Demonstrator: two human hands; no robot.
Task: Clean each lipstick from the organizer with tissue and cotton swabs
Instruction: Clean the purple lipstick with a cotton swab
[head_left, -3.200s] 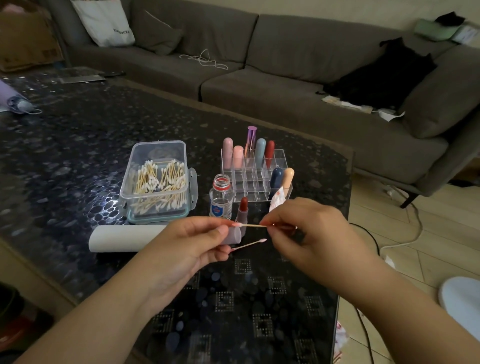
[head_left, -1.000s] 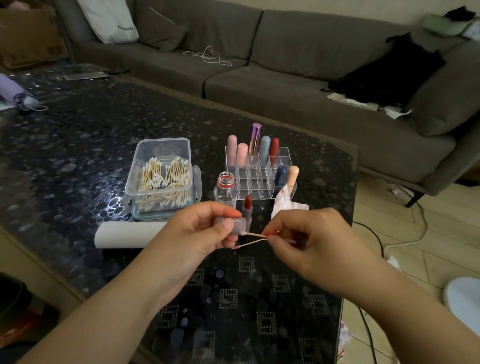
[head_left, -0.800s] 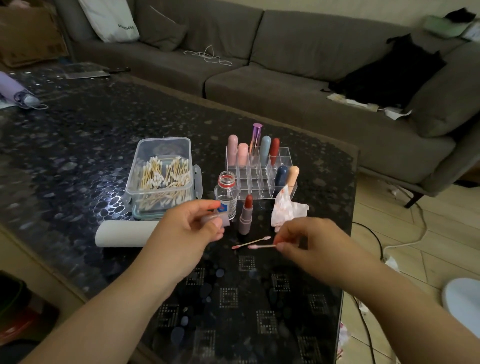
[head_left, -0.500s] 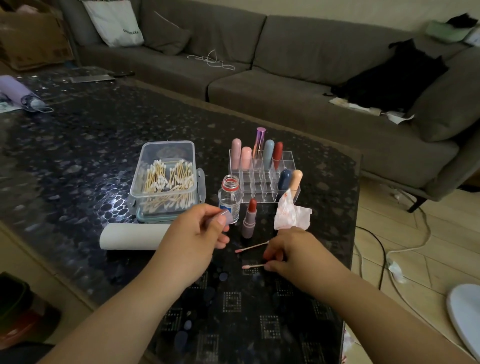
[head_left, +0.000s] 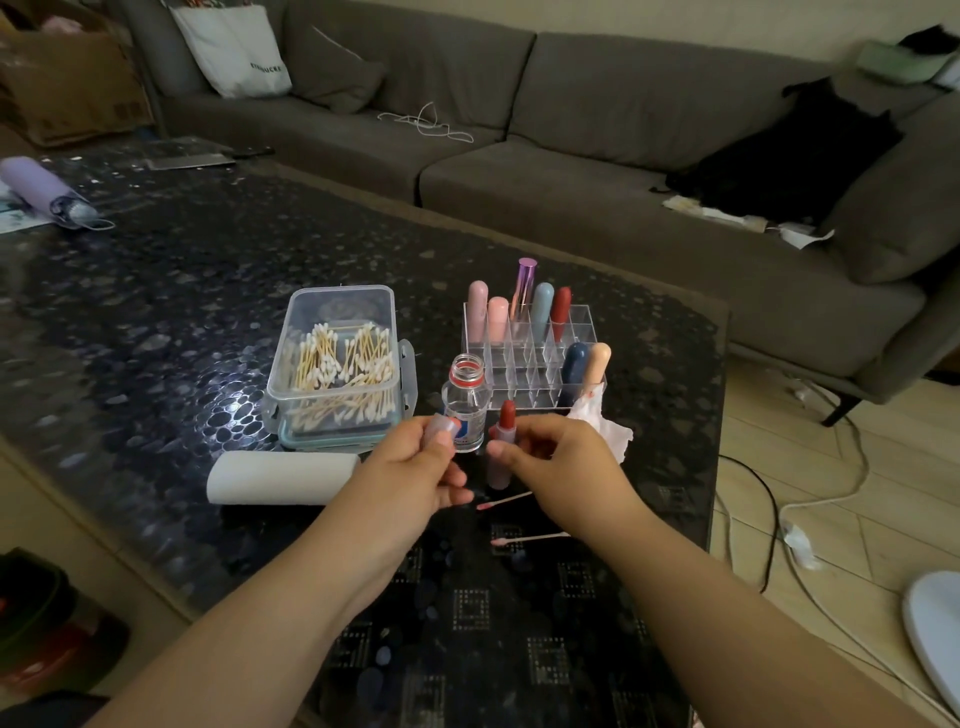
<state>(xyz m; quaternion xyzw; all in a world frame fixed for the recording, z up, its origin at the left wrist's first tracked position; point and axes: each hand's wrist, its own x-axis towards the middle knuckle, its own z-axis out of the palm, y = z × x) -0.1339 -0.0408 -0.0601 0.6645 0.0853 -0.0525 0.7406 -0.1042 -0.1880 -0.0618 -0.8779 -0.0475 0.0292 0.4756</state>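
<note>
head view: an uncapped lipstick (head_left: 503, 441), red bullet above a mauve tube, stands upright on the table (head_left: 156, 322) before the clear organizer (head_left: 530, 358). the right hand (head_left: 561, 467) closes fingers around its tube; the left hand (head_left: 410, 467) pinches its mauve cap (head_left: 441, 427).

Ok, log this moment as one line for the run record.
left hand: holds lipstick cap | right hand: reaching open lipstick, upright on table | two used swabs on table | step: recap pending
</note>
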